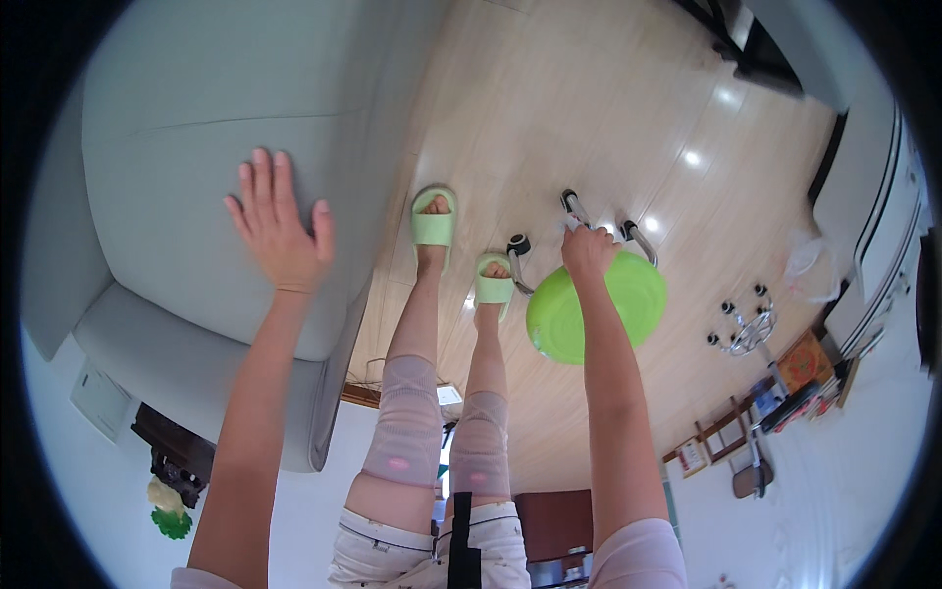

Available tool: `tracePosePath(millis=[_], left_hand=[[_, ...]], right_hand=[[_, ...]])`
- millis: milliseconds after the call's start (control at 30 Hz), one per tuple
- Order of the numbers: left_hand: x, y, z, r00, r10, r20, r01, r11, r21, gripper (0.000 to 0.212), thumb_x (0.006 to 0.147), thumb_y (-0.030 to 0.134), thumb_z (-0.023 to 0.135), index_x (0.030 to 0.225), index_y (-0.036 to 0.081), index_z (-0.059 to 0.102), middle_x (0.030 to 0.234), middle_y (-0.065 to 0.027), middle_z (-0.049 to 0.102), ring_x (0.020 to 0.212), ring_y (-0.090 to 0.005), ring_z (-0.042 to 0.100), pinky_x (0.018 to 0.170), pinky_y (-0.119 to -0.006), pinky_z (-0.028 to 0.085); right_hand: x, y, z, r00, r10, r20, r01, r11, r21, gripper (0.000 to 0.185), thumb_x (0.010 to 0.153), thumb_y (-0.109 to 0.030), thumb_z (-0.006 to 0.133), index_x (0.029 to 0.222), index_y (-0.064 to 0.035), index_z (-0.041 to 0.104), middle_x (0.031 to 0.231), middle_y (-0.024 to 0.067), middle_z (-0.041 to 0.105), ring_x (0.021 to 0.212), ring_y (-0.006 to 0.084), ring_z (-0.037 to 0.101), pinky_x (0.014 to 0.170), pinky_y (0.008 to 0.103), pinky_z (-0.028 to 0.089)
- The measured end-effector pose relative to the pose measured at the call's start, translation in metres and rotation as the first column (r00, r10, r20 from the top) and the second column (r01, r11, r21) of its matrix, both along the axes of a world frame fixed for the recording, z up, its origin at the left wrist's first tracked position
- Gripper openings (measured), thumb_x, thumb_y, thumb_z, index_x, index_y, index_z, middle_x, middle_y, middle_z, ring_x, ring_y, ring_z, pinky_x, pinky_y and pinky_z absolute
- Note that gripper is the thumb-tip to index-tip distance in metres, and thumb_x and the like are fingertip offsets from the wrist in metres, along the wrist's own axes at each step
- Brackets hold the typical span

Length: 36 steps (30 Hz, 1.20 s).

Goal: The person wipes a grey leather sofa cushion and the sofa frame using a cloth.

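Note:
My left hand [283,235] lies palm down on the grey seat cushion of a sofa [184,184]. Its fingers are spread and hold nothing. On the right, my right hand [589,252] curls over the far rim of a round lime-green stool seat [633,309]. Something small and whitish [572,222] shows at its fingertips, too blurred to name. Under the seat, chrome legs [519,272] with black casters [519,244] stick out; the rest of the base is hidden. My feet, in light green slide sandals [433,228], stand between sofa and stool.
Pale wood flooring [530,110] runs ahead. At the right are a clear plastic bag [809,269], another chrome caster base [751,331], and a stack of boxes and books [806,364]. A white cabinet-like unit [865,191] lines the right edge. Dark furniture [765,66] stands at the upper right.

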<state>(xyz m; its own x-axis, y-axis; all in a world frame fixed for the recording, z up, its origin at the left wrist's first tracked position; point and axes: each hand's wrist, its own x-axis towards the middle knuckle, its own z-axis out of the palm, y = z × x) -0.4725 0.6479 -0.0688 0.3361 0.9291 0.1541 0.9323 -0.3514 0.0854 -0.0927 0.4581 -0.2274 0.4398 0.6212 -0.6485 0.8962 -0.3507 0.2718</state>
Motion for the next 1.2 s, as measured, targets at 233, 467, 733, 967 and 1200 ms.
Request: tracePosePath(millis=[233, 467, 733, 967, 1200], left_hand=[[-0.011, -0.01, 0.001, 0.998, 0.061, -0.014, -0.062, 0.996, -0.068, 0.068, 0.096, 0.035, 0.051, 0.155, 0.003, 0.043, 0.162, -0.0177, 0.039, 0.153, -0.0376, 0.029, 0.124, -0.06, 0.009], [0.005, -0.006, -0.005, 0.997, 0.044, 0.055, -0.039, 0.995, -0.09, 0.064, 0.095, 0.037, 0.052, 0.151, 0.006, 0.05, 0.161, -0.0169, 0.041, 0.152, -0.0369, 0.032, 0.123, -0.063, 0.009], [-0.008, -0.013, 0.002, 0.996, 0.085, 0.017, -0.083, 0.992, -0.093, 0.062, 0.092, 0.038, 0.055, 0.149, 0.015, 0.054, 0.16, -0.0085, 0.045, 0.149, -0.0303, 0.037, 0.122, -0.064, 0.015], [-0.005, -0.02, 0.004, 0.997, 0.076, 0.008, -0.075, 0.992, -0.101, 0.059, 0.091, 0.038, 0.056, 0.147, 0.021, 0.058, 0.157, -0.0035, 0.048, 0.148, -0.0273, 0.04, 0.12, -0.063, 0.022], [-0.003, -0.018, 0.002, 0.994, 0.113, 0.003, -0.113, 0.993, -0.035, 0.058, 0.092, 0.038, 0.05, 0.147, 0.024, 0.056, 0.158, 0.0031, 0.047, 0.147, -0.0211, 0.041, 0.121, -0.058, 0.023]], right_hand=[[-0.034, 0.055, 0.009, 0.997, 0.069, -0.027, -0.073, 0.984, -0.162, 0.04, 0.097, -0.048, 0.061, 0.106, -0.0124, 0.077, 0.114, 0.0159, 0.071, 0.114, 0.0338, 0.064, 0.094, 0.0539, 0.046], [-0.016, 0.087, 0.014, 0.986, 0.063, -0.151, -0.052, 0.995, 0.081, 0.042, 0.099, -0.044, 0.059, 0.106, -0.0047, 0.074, 0.107, 0.0175, 0.071, 0.107, 0.0371, 0.065, 0.084, 0.0565, 0.048], [-0.115, 0.322, 0.226, 0.731, 0.164, -0.662, 0.472, 0.58, 0.664, 0.025, 0.108, -0.021, 0.054, 0.1, 0.0012, 0.062, 0.089, 0.0105, 0.064, 0.081, 0.0178, 0.058, 0.072, 0.0333, 0.048], [-0.205, 0.405, 0.239, 0.546, 0.716, -0.435, 0.046, 0.493, 0.869, 0.041, 0.085, -0.009, 0.073, 0.124, 0.0019, 0.065, 0.13, 0.0172, 0.061, 0.116, 0.0363, 0.056, 0.1, 0.0465, 0.044], [-0.222, 0.378, 0.191, 0.392, 0.857, -0.334, -0.205, 0.435, 0.877, 0.054, 0.088, -0.018, 0.07, 0.138, -0.0013, 0.061, 0.146, 0.0164, 0.054, 0.129, 0.0358, 0.042, 0.111, 0.0438, 0.033]])
